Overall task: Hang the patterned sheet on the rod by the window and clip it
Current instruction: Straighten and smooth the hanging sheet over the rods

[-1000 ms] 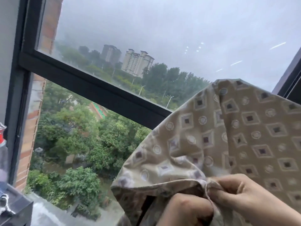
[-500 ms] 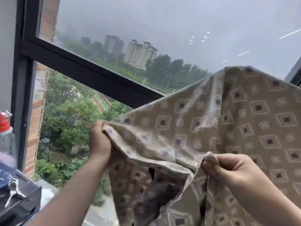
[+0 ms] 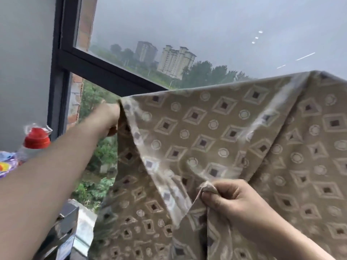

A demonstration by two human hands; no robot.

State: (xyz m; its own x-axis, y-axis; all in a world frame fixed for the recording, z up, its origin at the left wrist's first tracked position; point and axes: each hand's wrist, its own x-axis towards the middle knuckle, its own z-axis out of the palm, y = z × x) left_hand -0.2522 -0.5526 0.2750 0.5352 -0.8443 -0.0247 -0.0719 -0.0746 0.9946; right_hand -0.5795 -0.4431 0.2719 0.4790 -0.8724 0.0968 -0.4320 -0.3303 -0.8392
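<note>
A tan sheet (image 3: 234, 132) printed with diamonds and circles hangs spread in front of the window, its top edge running from the left up to the right. My left hand (image 3: 110, 119) is stretched out and grips the sheet's upper left edge. My right hand (image 3: 229, 201) pinches a corner of the cloth lower down, near the middle. The rod is hidden behind the fabric, and no clip shows.
A black window frame (image 3: 105, 70) crosses behind the sheet, with trees and tower blocks outside. A red-capped plastic bottle (image 3: 35, 139) stands at the left by a colourful packet (image 3: 5, 166). A dark box (image 3: 63, 229) sits on the sill below my left arm.
My left hand has moved from beside my right hand out to the left and upward, pulling the sheet's edge taut. The cloth is now spread wider. My right hand keeps its pinch.
</note>
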